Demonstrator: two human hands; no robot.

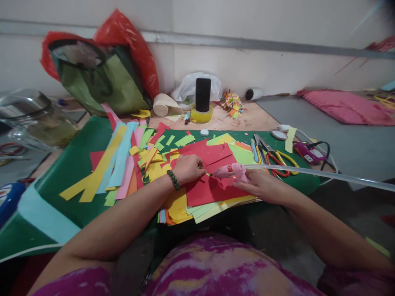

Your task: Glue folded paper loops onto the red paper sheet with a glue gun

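My right hand (259, 183) is closed around a pink hot glue gun (233, 170), with a long clear glue stick (308, 170) running out of its back to the right. The gun's nozzle points left, close to the fingertips of my left hand (189, 168). Those fingers are pinched together on a small piece of green paper (205, 174), mostly covered by the fingers. Both hands are over red paper sheets (197, 195), which lie on a stack of yellow and green paper (212, 210). A green bead bracelet (173, 180) circles my left wrist.
Cut paper strips (106, 164) and small scraps lie left of the stack. Scissors (274, 160) and a purple device (310, 152) sit to the right. Behind stand a phone (203, 94) on a tape roll (202, 115), a paper-strip ornament (233, 105), a green bag (95, 78) and a glass jug (46, 123).
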